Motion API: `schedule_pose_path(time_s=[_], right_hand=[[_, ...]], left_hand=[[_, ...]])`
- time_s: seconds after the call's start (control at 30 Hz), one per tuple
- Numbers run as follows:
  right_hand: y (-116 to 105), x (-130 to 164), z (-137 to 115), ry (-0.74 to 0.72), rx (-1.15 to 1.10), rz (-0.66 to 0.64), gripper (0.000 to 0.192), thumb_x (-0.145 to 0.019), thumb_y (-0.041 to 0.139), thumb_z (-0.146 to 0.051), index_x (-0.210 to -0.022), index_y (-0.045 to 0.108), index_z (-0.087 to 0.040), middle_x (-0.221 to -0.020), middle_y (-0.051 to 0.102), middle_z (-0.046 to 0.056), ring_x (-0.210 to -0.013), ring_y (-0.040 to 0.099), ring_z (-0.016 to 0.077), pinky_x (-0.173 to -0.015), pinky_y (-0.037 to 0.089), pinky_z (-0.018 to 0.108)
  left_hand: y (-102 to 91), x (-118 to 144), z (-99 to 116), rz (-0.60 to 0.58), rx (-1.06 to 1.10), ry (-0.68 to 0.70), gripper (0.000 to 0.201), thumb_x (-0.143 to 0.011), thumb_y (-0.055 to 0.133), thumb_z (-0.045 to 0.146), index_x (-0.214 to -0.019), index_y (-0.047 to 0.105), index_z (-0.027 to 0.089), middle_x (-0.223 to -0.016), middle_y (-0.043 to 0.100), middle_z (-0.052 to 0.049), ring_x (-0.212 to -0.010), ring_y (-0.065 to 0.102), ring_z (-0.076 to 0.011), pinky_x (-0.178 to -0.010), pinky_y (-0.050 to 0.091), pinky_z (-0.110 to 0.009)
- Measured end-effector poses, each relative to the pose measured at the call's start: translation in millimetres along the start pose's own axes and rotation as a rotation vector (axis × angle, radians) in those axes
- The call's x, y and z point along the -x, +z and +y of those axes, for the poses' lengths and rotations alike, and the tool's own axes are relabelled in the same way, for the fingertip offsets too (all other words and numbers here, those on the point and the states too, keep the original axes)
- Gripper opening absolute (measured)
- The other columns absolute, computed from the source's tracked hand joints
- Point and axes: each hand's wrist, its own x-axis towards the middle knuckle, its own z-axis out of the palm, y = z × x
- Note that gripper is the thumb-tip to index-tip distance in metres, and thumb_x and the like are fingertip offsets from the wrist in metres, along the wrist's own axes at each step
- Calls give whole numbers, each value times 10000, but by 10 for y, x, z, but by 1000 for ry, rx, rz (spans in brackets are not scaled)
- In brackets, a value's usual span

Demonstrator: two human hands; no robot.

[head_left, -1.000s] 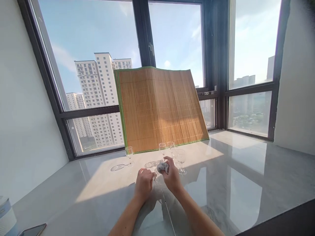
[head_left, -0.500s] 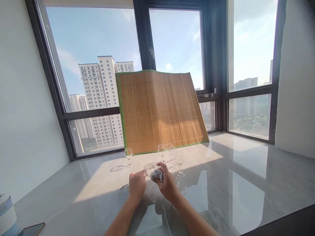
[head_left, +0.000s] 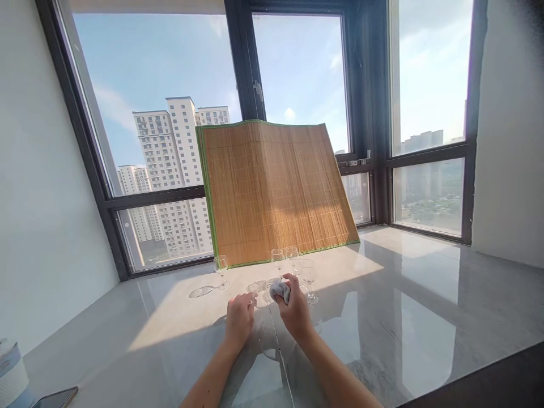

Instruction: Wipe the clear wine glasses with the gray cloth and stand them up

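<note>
And grasping a crumpled cloth (head_left: 279, 291) in the right hand (head_left: 295, 310), squeezed between thumb and fingers, out over the middle of the surface (head_left: 340, 354). Looks soft, pale grey to white, wadded into a rounded ball and folded in on itself. Just to the left, curling the left hand (head_left: 240, 320) with knuckles up, pinching a clear glass (head_left: 257, 299) at the fingertips, in between the two hands. Shows only as a faint outline and a few glints; too transparent to tell exactly where it meets the cloth.

On past the right hand, toward the far edge, a cluster of stemmed glasses (head_left: 308, 272): clear, thin, with rounded bowls, slim stems and flat disc feet, upright and partly overlapping in view. Over toward the far left corner, a lone stemmed glass (head_left: 221, 265), upright too, beside a lacy oval shadow (head_left: 201, 292).

Underneath, hard polish with a marble look, cloudy grey, mirror-bright in patches and sunlit toward the far edge. Up at that far edge, a bamboo mat (head_left: 272, 187), tilted back against the dark window frame (head_left: 246, 62): fine brown strips, a vertical crease, green cloth binding. Down at the near left corner, a pale cup (head_left: 12, 377) with a blue band, just beside a flat, dark phone (head_left: 55, 398).
</note>
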Motion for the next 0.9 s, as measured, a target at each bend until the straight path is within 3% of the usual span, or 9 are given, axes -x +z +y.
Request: schedule_pose_path(time_s=[0.1, 0.2, 0.3, 0.37, 0.43, 0.5, 0.67, 0.77, 0.9], right_hand=[[24, 30, 43, -55, 32, -185, 488, -702, 505, -98, -1176, 467, -210, -783, 599, -9, -674, 538, 148, -644, 409, 246], [41, 51, 48, -4, -17, -327, 529, -665, 509, -81, -1175, 456, -213, -643, 506, -67, -592, 480, 131, -591, 367, 224], [44, 78, 9, 36, -97, -395, 558, -718, 498, -105, -1255, 395, -217, -713, 534, -52, -657, 513, 138, -649, 412, 248], [51, 104, -19, 28, -113, -375, 597, -737, 490, -110, -1308, 353, -219, -968, 590, 27, -870, 564, 169, -795, 452, 312], [63, 126, -32, 7, -122, -319, 618, -752, 470, -96, -1338, 316, -220, -1234, 512, 102, -1089, 526, 196, -938, 424, 374], [72, 136, -29, -24, -138, -279, 643, -754, 425, -56, -1356, 276, -228, -1317, 457, 118, -1147, 504, 192, -988, 403, 394], [58, 108, -14, -110, -122, -240, 738, -689, 414, -1, -1364, 232, -236, -1063, 591, 49, -913, 577, 166, -877, 463, 360], [69, 91, -8, -82, -73, -206, 738, -677, 439, -23, -1357, 241, -230, -935, 614, 18, -799, 583, 167, -771, 482, 330], [94, 71, 30, 9, -25, -9, 756, -683, 456, -62, -1383, 214, -211, -971, 592, 37, -823, 591, 174, -768, 486, 332]], left_hand=[[-9, 9, -26, -53, -45, -3, 303, -824, 443, 137, -885, 726, 226, -896, 733, -43, -900, 627, -212, -820, 395, -327], [-34, 19, -41, -80, -127, -29, 311, -777, 448, 89, -816, 724, 225, -842, 726, -35, -893, 621, -217, -827, 374, -339], [-64, 12, -54, -83, -158, -74, 311, -785, 439, 91, -836, 716, 224, -862, 727, -38, -927, 619, -222, -838, 363, -345], [-78, 3, -61, -93, -146, -130, 293, -817, 433, 123, -859, 707, 217, -884, 731, -45, -933, 624, -223, -826, 362, -339], [-81, -3, -62, -100, -136, -168, 286, -846, 421, 153, -877, 699, 212, -894, 733, -48, -930, 627, -224, -811, 359, -335], [-75, -2, -52, -103, -137, -165, 286, -856, 413, 159, -879, 694, 211, -896, 731, -47, -934, 624, -223, -803, 352, -331], [-65, 32, 0, -90, -154, -104, 312, -810, 406, 88, -870, 686, 211, -890, 726, -28, -931, 611, -214, -814, 341, -337], [-79, 47, 34, -63, -184, -45, 323, -808, 399, 85, -873, 688, 213, -876, 721, -28, -923, 602, -223, -822, 344, -355], [-83, 50, 93, -4, -221, 40, 365, -827, 392, 97, -1003, 689, 215, -914, 713, -49, -928, 597, -235, -879, 352, -392]])
